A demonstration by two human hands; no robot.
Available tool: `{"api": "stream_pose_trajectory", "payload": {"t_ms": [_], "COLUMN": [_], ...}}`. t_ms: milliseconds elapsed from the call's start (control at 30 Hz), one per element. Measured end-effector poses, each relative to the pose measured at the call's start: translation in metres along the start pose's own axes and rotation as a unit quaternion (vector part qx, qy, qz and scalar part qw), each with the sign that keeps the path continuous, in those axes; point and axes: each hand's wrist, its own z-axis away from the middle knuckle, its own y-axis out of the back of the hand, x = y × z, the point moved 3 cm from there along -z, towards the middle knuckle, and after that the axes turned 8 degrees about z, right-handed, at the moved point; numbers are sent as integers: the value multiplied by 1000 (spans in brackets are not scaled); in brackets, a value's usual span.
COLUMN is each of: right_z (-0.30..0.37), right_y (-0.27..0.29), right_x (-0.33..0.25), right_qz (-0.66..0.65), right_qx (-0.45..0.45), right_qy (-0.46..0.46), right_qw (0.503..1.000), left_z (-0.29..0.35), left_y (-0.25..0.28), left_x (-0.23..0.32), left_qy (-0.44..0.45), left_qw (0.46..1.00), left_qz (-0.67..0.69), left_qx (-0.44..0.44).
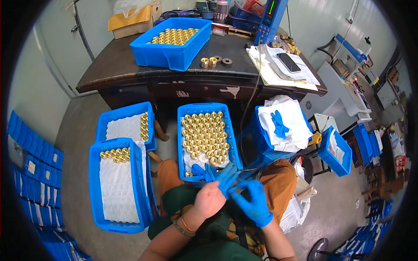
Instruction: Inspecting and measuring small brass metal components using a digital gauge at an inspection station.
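My left hand (209, 201) reaches over the near end of the middle tray, its fingers stretched out inside a blue glove (226, 176) while the palm and wrist are bare. My right hand (254, 204), fully gloved in blue, pinches the edge of that glove beside the left palm. More crumpled blue glove material (201, 170) shows left of the left fingers; whether it is part of the same glove I cannot tell. Under the hands stands a blue tray (235, 143) holding rows of brass rings (202, 130), with a few gaps at its near end.
Left of me, two blue trays (96, 191) hold brass rings on white liner. The dark desk (109, 61) bears another blue tray (162, 58) of rings, loose rings (209, 63), papers and a phone (288, 62). At right, a spare blue glove (279, 125) lies on white cloth (296, 119).
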Motion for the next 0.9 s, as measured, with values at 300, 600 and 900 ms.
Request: {"api": "stream_pose_trajectory", "payload": {"t_ms": [300, 600, 900], "right_z": [4, 1, -5], "right_y": [-16, 0, 12], "right_x": [41, 47, 37], "right_qz": [-226, -67, -162], "right_qx": [55, 33, -49], "right_qy": [-132, -72, -77], "right_qw": [964, 995, 983], "left_z": [10, 11, 15], "left_y": [-38, -39, -32], "left_x": [9, 8, 7], "left_qy": [-46, 5, 53], "left_qw": [996, 997, 996], "left_qz": [66, 36, 49], "left_qx": [-30, -65, -57]}}
